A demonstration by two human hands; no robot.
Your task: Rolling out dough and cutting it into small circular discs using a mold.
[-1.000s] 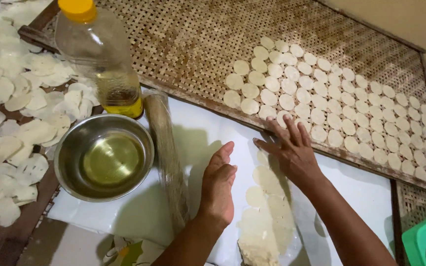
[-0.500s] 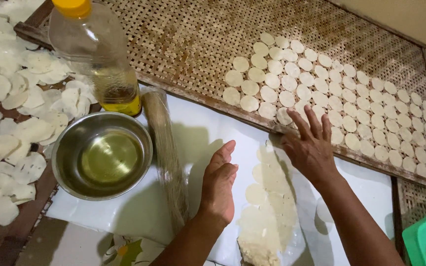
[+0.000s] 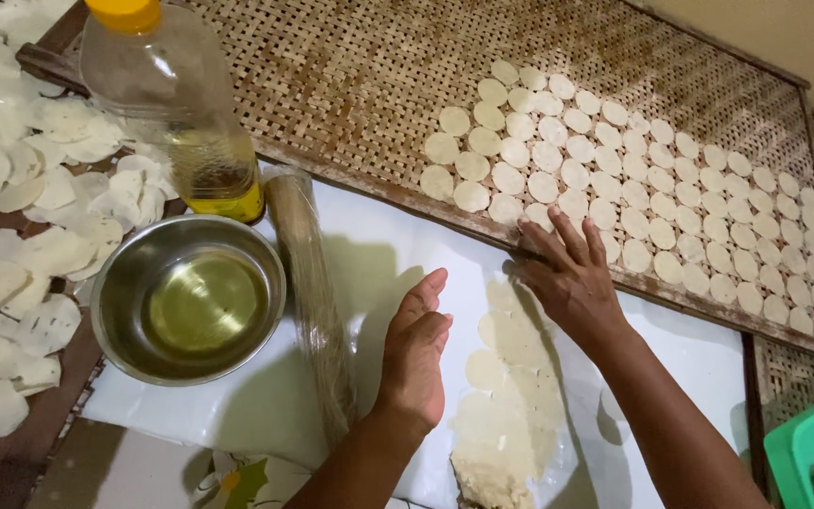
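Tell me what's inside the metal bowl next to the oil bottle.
The metal bowl holds a shallow pool of yellowish oil, clear enough to show the bottom. Nothing else shows in it. What lies under the bowl is covered.

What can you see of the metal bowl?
The bowl is round, shiny steel, upright on the white sheet left of both hands. It holds a shallow pool of yellowish oil. The oil bottle stands just behind it, the wrapped roller lies at its right rim. No hand touches it.
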